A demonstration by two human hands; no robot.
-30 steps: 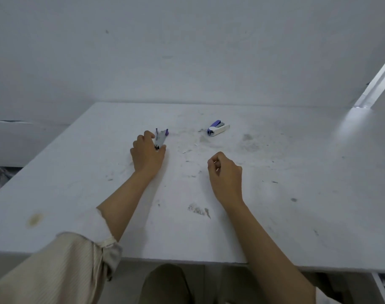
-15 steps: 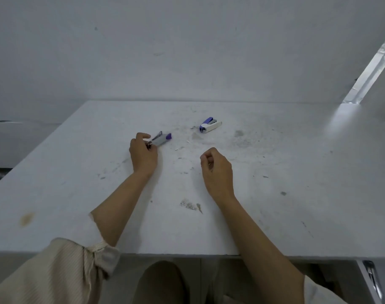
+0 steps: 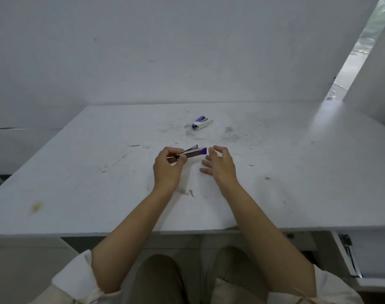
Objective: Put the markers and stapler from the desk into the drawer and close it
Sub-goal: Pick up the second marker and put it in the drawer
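Two bare forearms reach over the near edge of a scuffed white desk [image 3: 296,172], whose far edge meets a white wall [image 3: 187,51]. Toward that far edge lies a blue-and-white stapler [image 3: 202,123], nothing covering it, well apart from both hands. Nearer the middle, the left hand [image 3: 167,166] pinches the near end of a metal stapler piece with a purple tip [image 3: 194,152], while the right hand [image 3: 220,164] hovers just beside the tip, fingers spread and empty.
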